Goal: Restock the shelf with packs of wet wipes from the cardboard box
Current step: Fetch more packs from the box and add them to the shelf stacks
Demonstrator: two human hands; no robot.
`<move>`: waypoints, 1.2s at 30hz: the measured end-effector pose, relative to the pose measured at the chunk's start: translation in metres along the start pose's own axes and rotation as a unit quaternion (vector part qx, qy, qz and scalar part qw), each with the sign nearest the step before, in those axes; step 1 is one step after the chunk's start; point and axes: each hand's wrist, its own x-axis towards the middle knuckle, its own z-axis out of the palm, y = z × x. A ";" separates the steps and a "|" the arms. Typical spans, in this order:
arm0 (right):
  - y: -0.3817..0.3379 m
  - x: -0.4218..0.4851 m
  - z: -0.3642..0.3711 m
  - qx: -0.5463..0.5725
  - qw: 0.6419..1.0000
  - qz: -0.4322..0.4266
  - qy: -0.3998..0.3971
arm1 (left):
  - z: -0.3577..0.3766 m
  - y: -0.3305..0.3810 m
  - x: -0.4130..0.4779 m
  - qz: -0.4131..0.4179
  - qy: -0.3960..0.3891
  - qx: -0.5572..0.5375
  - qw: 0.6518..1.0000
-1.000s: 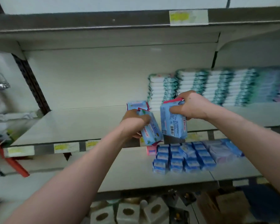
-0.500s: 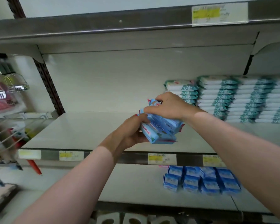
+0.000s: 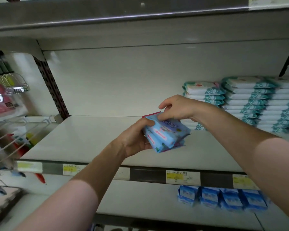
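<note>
While the left grip (image 3: 135, 139) clamps a small stack of blue wet wipe packs (image 3: 163, 137) just over the shelf (image 3: 83, 135), the right grip (image 3: 177, 109) pinches the top pack (image 3: 171, 125).

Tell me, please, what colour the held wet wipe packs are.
The wet wipe packs are light blue with pink-red labels; head view.
</note>
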 end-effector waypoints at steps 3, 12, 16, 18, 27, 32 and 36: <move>0.004 0.006 -0.004 0.036 0.999 0.030 -0.015 | -0.010 0.010 0.006 -0.004 -0.006 -0.020 1.000; 0.031 0.023 0.006 0.397 0.907 0.139 0.031 | -0.038 0.031 0.027 -0.046 0.119 -0.071 0.989; 0.046 0.025 0.009 0.498 0.845 0.154 0.122 | -0.061 0.032 0.031 -0.034 0.214 -0.153 0.964; 0.053 0.026 0.012 0.510 0.832 0.157 0.151 | -0.072 0.030 0.034 -0.019 0.234 -0.196 0.952; 0.062 0.042 0.031 0.514 0.823 0.172 0.171 | -0.027 0.032 0.060 0.007 0.149 -0.178 0.973; 0.066 0.052 0.030 0.418 0.876 0.166 0.176 | -0.024 0.032 0.077 -0.005 0.159 -0.169 0.973; 0.068 0.059 0.038 0.213 0.956 0.125 0.158 | -0.023 0.029 0.089 -0.009 0.171 -0.169 0.971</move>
